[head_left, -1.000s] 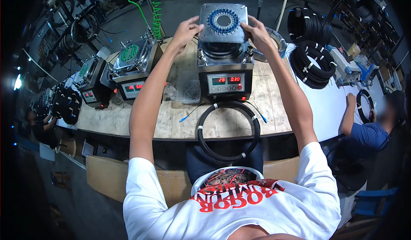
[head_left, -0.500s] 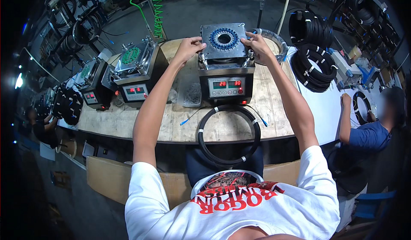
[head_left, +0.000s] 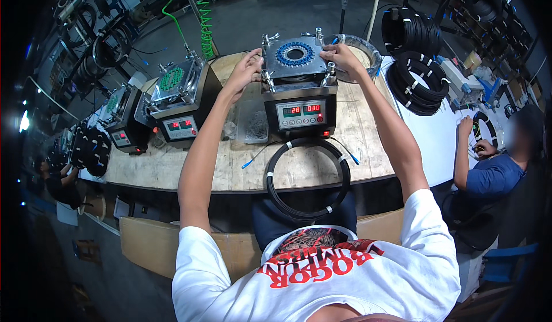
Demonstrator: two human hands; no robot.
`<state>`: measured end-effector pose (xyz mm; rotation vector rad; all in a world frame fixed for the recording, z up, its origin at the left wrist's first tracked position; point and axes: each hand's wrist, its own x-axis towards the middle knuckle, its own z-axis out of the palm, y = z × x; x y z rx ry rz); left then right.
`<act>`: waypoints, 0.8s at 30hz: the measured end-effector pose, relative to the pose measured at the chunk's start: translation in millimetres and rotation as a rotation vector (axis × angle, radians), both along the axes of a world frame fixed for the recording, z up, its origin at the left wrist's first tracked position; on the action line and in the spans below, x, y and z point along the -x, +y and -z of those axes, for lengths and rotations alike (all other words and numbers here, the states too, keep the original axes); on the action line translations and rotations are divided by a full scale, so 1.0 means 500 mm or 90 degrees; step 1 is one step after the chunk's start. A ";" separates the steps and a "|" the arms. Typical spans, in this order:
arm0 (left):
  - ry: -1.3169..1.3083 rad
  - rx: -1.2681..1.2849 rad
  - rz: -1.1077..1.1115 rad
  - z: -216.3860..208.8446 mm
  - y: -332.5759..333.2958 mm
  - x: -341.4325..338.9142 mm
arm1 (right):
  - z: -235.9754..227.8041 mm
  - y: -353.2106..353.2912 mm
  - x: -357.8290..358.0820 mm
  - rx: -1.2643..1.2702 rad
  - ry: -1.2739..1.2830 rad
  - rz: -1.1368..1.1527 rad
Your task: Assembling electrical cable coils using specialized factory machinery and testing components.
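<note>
At the bottom of the frame a white printed shirt [head_left: 322, 282] is seen, and from it both forearms are stretched up toward the middle. Just above the shirt a coil of black cable [head_left: 307, 178] is hung over the front edge of the wooden tabletop [head_left: 172, 170], its blue-tipped ends laid out to either side on the wood, probably so that they stay within easy reach.

Behind the coil, in the centre, a box-shaped machine [head_left: 300, 115] with a red digital display is stood square to the person. Its top is formed by a grey metal plate [head_left: 295, 58] carrying a blue ring of holes. The left hand [head_left: 246, 72] is laid against the plate's left edge and the right hand [head_left: 340, 58] on its right edge; the hands are kept well apart, one on each side, so the plate seems to be steadied evenly. Whether the fingers are clamped on it or only rested cannot be told.

To the left a second, similar machine [head_left: 181, 101] is placed. At the upper right, bundled black cable coils [head_left: 417, 83] are stacked, and at the right edge a seated person in blue [head_left: 489, 172] is occupied with another coil.
</note>
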<state>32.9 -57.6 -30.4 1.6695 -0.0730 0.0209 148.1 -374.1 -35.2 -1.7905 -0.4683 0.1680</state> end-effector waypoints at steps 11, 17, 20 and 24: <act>-0.342 -0.284 -0.094 0.048 -0.051 0.052 | 0.010 -0.023 0.106 0.160 -0.292 -0.101; -0.417 -0.429 -0.102 -0.013 -0.075 0.035 | 0.007 0.020 0.112 0.136 -0.325 0.008; -0.424 -0.509 -0.076 -0.052 -0.052 -0.014 | -0.013 0.032 0.064 0.131 -0.303 -0.012; -0.280 -0.589 -0.004 -0.073 -0.034 -0.115 | -0.004 0.064 -0.060 0.171 -0.302 0.050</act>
